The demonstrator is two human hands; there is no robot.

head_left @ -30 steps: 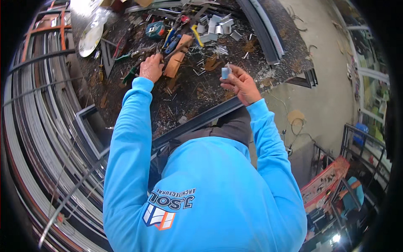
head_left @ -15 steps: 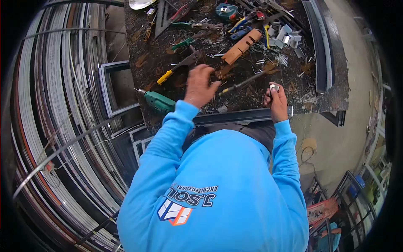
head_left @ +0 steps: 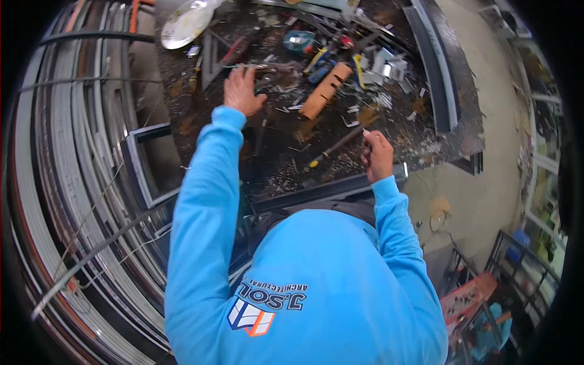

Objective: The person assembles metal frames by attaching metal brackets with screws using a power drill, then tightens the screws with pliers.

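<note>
My left hand reaches over the dark workbench with its fingers spread. It is next to some blurred pliers, and I cannot tell whether it touches them. A grey set square lies just beyond it. Near the front edge, my right hand is closed in a pinch on a small whitish piece, mostly hidden by the fingers. Beside that hand lies a long slim tool with a yellow-and-dark handle. A slotted wooden block rests between the two hands, farther back.
A teal tape measure, blue-yellow pliers and metal offcuts crowd the back. A white plate sits at the far left. Dark profiles lie along the right side; long profiles are stacked left of the bench.
My left hand has moved forward and left, toward the pliers. The right hand has turned, hiding more of the small piece. The view has shifted, and the green drill is out of sight.
</note>
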